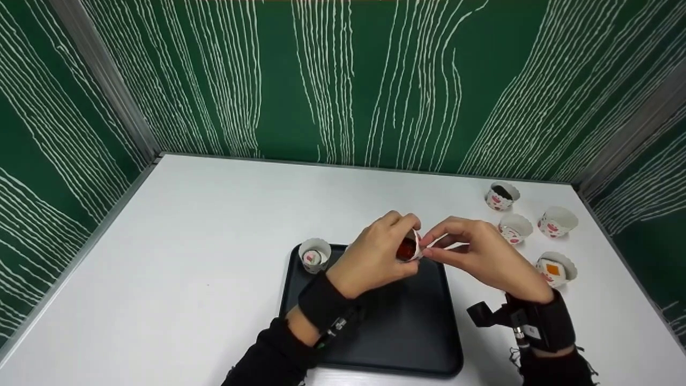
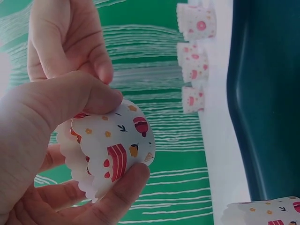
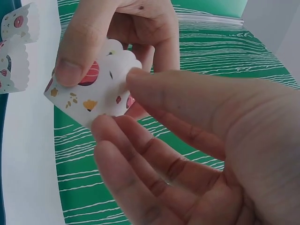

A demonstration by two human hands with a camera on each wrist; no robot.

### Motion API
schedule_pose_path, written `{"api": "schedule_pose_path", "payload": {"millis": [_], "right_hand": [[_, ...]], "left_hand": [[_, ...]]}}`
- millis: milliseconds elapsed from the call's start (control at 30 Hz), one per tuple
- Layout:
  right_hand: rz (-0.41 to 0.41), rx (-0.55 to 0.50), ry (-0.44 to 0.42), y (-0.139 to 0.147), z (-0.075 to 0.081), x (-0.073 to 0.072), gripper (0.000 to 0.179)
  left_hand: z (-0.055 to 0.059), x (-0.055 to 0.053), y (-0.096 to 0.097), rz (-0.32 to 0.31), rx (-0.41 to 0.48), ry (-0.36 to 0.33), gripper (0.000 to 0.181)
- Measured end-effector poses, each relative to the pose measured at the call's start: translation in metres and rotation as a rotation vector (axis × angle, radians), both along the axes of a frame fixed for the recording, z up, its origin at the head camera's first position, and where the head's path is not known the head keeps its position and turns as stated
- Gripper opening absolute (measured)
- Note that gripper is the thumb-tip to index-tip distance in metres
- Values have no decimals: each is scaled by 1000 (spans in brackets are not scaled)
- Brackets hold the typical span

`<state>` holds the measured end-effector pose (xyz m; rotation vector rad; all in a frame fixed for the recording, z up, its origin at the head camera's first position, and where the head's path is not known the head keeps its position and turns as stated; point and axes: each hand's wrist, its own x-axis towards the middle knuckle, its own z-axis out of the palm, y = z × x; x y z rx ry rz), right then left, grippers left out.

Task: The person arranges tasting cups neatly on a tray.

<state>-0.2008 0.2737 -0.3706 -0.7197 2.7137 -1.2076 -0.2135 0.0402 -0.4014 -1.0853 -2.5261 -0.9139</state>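
My left hand [image 1: 378, 257] grips a white paper baking cup [image 2: 119, 150] printed with red cakes and small flowers. The cup is tipped on its side above the black tray [image 1: 402, 332]. Something glossy and red shows inside its mouth in the head view. At the cup's right side, my right hand [image 1: 471, 249] pinches it between thumb and fingers; the right wrist view has the thumb by the scalloped rim and the fingertips at the bottom edge. Another paper cup [image 1: 308, 264] stands at the tray's back left corner, with a small white, pink and green round piece inside.
Several more printed cups stand on the white table [image 1: 161, 268] at the right: one with dark contents [image 1: 499, 202], one with a white and orange piece [image 1: 556, 269]. Green panels with white streaks [image 1: 343, 80] wall the table's back and sides.
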Motion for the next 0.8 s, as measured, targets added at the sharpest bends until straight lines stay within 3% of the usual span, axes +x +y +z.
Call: {"api": "schedule_pose_path", "payload": {"millis": [367, 800], "right_hand": [[17, -3, -6, 6, 4, 2, 11], [-45, 9, 37, 19, 12, 6, 17]], "left_hand": [[-1, 1, 0, 0, -8, -17, 44], [-2, 2, 1, -26, -58, -42, 43]]}}
